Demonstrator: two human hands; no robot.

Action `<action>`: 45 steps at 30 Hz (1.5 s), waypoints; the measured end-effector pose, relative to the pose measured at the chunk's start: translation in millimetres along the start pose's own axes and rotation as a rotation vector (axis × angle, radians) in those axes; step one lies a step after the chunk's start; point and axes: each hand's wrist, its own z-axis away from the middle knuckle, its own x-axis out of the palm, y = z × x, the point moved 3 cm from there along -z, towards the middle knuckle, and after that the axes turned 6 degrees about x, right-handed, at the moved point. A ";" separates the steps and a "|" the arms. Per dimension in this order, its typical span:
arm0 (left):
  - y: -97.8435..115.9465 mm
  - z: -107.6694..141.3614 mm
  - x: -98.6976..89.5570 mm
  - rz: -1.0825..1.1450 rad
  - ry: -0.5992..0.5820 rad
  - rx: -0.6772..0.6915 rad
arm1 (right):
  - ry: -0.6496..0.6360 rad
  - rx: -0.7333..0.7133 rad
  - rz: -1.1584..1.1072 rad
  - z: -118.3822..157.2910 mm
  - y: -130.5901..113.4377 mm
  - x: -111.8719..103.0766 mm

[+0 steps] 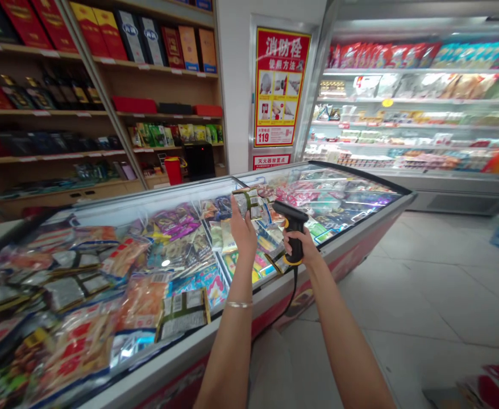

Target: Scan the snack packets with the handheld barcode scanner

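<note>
My left hand (244, 234) grips a food packet (249, 203) with a printed label and a dark green and gold edge, held up over the chest freezer (362, 245). In my right hand (307, 245) is a black and yellow handheld barcode scanner (291, 213), its head close to the packet's right side. A cable runs down from the scanner's handle. Just below the scanner, another dark-edged packet (276, 262) lies on the freezer's near edge. A similar packet (184, 313) rests at the front left among many bagged foods.
Wooden shelves (159, 68) with boxes and bottles stand at the left back. A red fire-hydrant sign (281, 85) hangs on the wall. At the right is a lit refrigerated display (424, 122). Tiled floor (403, 284) lies beside the freezer; red items (494, 386) sit at lower right.
</note>
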 end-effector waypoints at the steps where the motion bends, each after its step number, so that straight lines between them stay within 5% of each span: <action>1: 3.3 -0.9 -12.1 -0.012 0.029 -0.023 | -0.002 0.003 -0.007 0.3 0.5 6.3; 7: 10.9 -16.1 -124.7 -0.209 0.139 -0.104 | -0.097 0.019 -0.052 -6.9 16.5 61.9; 13: -20.6 -2.4 -261.8 -0.486 0.188 -0.208 | -0.259 0.104 -0.129 -13.0 54.6 142.0; 16: -38.3 14.7 -305.7 -0.657 0.098 -0.202 | -0.337 0.163 -0.192 -11.2 79.3 182.7; 19: -49.4 31.1 -328.0 -0.940 0.050 -0.195 | -0.398 0.239 -0.239 -6.6 105.1 217.8; 24: -59.1 46.5 -330.3 -1.030 -0.032 -0.100 | -0.402 0.393 -0.191 2.4 139.1 251.1; 29: -67.8 51.0 -325.4 -1.035 -0.129 -0.105 | -0.421 0.458 -0.156 4.9 152.1 255.5; 36: -61.5 38.7 -318.6 -1.003 -0.100 -0.118 | -0.370 0.361 -0.196 0.6 120.8 237.2; 40: -45.6 21.8 -285.4 -0.918 -0.104 -0.069 | -0.345 0.237 -0.193 -2.7 73.0 208.4; 45: -13.5 10.3 -201.2 -0.712 -0.229 0.063 | -0.198 0.102 -0.139 -5.4 19.3 142.8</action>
